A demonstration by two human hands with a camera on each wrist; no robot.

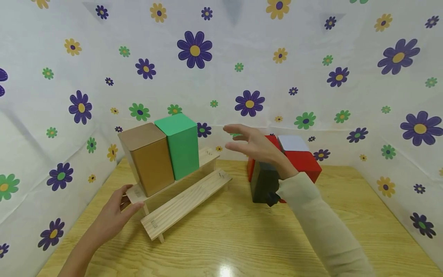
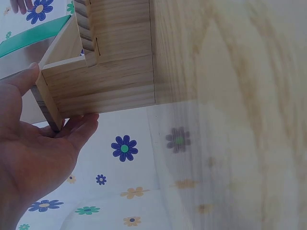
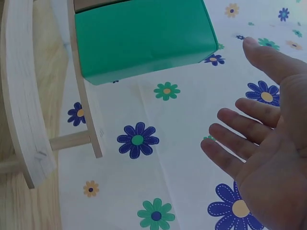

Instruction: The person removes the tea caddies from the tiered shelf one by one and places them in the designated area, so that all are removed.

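A two-tier wooden step rack (image 1: 187, 200) stands on the table, with a brown box (image 1: 154, 165) and a green box (image 1: 183, 150) upright side by side on its upper step. My left hand (image 1: 115, 211) holds the near left end of that step, thumb on one face and fingers around the other, as the left wrist view shows at the board's edge (image 2: 48, 105). In mid-air to the right of the green box, my right hand (image 1: 254, 144) has its fingers spread and holds nothing. Its palm (image 3: 273, 177) faces the green box (image 3: 144, 40) across a gap.
Beneath and behind my right forearm, several boxes are grouped on the table: a black one (image 1: 264, 181), red ones (image 1: 304, 163) and a white-topped one (image 1: 293, 143). Flower-patterned cloth (image 1: 221, 84) encloses the wood-grain table (image 1: 214, 246) at the back and sides.
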